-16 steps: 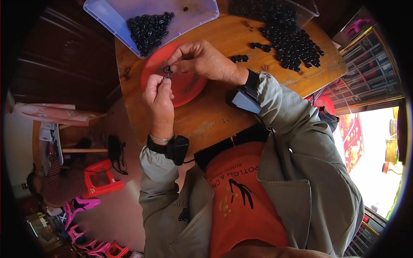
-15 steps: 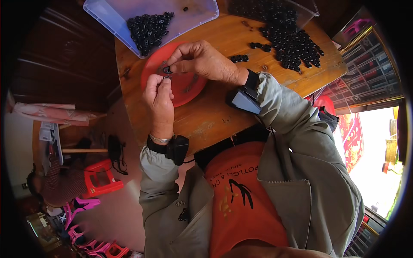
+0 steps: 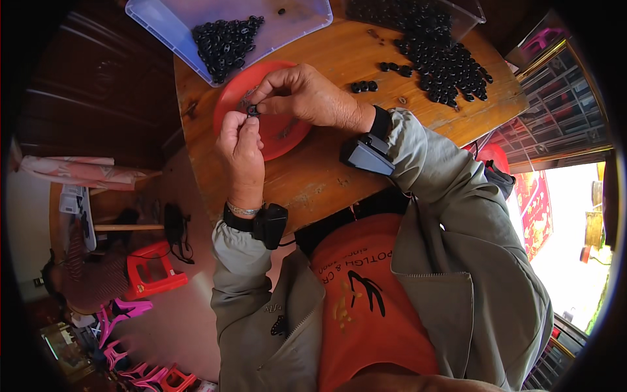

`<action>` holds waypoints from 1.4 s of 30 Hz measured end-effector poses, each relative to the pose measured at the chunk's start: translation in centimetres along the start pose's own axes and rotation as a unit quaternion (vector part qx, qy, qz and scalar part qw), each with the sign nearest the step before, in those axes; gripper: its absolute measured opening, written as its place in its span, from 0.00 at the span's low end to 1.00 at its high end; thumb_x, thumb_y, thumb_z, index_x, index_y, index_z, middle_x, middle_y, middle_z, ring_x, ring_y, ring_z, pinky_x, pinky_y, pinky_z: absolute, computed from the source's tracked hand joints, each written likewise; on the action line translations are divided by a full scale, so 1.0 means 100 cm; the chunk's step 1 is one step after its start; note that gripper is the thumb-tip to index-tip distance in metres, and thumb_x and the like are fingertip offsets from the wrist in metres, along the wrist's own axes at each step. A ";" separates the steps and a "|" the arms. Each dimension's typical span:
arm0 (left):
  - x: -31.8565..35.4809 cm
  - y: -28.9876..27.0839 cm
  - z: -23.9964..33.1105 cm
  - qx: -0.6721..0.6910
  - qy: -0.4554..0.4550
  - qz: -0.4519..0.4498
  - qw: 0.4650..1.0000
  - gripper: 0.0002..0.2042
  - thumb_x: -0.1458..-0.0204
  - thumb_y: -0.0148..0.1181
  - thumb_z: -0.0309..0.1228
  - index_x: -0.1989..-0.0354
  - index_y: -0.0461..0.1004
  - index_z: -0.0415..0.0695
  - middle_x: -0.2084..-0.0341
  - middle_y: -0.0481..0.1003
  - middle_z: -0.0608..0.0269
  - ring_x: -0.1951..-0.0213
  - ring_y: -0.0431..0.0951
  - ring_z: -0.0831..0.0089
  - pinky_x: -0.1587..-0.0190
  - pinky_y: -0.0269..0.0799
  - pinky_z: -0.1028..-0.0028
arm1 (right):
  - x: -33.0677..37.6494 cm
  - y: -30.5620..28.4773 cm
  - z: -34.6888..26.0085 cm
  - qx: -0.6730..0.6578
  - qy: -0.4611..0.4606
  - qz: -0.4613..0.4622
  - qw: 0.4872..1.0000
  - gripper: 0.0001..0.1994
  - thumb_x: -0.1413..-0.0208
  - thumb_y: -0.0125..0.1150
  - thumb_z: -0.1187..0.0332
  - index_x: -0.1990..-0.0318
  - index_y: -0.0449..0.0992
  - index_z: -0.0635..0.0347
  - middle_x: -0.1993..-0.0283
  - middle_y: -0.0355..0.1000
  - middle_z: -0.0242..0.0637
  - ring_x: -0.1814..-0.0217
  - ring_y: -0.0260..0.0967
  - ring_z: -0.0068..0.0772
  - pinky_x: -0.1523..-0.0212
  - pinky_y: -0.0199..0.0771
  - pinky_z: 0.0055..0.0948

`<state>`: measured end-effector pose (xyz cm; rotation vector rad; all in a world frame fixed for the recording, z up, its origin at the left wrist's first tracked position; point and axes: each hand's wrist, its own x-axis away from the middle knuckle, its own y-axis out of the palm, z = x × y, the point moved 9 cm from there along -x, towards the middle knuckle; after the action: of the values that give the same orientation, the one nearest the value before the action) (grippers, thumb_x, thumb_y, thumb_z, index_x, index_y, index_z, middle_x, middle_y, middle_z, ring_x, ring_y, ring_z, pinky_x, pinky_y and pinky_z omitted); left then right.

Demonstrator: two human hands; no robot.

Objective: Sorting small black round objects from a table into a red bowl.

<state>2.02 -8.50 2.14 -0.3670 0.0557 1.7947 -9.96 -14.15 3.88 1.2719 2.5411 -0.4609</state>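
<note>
Over a round red plate (image 3: 297,134), my two hands meet at the fingertips. My right hand (image 3: 304,95) pinches a small black oval part (image 3: 253,110) with a pale inner edge. Just below, my left hand (image 3: 243,145) is closed, thumb against forefinger, right at the part's lower end. What lies between those left fingertips is mostly hidden. Thin greyish metal bits lie on the plate, partly covered by my hands.
A translucent bin (image 3: 287,39) with a heap of black parts (image 3: 225,49) stands far left on the wooden table (image 3: 313,189). More black parts (image 3: 450,78) spill from a clear box (image 3: 467,23) at far right. A person (image 3: 98,281) is near a red stool (image 3: 153,269) at left.
The black part has come down onto my left fingertips, closing the small gap where a thin metal bit showed. My right fingers lowered slightly; the left hand barely moved.
</note>
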 end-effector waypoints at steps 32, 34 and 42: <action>0.000 0.013 -0.010 0.110 -0.098 -0.080 0.986 0.09 0.45 0.49 0.31 0.78 0.64 0.46 0.85 0.64 0.73 0.84 0.62 0.86 0.81 0.54 0.86 | 0.001 0.008 -0.003 -0.016 -0.007 -0.066 0.998 0.12 0.51 0.62 0.76 0.57 0.76 0.64 0.67 0.72 0.28 0.64 0.67 0.17 0.60 0.70 0.20; 0.001 0.013 -0.009 0.118 -0.111 -0.073 0.984 0.09 0.46 0.49 0.30 0.78 0.65 0.46 0.85 0.64 0.72 0.84 0.62 0.85 0.82 0.54 0.86 | 0.001 0.010 0.000 -0.017 0.001 -0.073 0.997 0.12 0.50 0.62 0.76 0.56 0.75 0.64 0.65 0.74 0.30 0.63 0.69 0.17 0.59 0.71 0.21; 0.003 0.013 -0.014 0.165 -0.138 -0.049 0.975 0.09 0.47 0.48 0.29 0.78 0.65 0.45 0.86 0.65 0.70 0.84 0.63 0.82 0.81 0.56 0.84 | 0.002 0.011 -0.005 0.036 -0.014 -0.068 0.997 0.11 0.49 0.61 0.76 0.57 0.75 0.66 0.65 0.76 0.34 0.62 0.71 0.20 0.59 0.73 0.22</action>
<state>1.07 -8.92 0.50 0.1162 0.1350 1.6866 -9.25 -13.14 4.10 1.1117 2.6197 -0.5984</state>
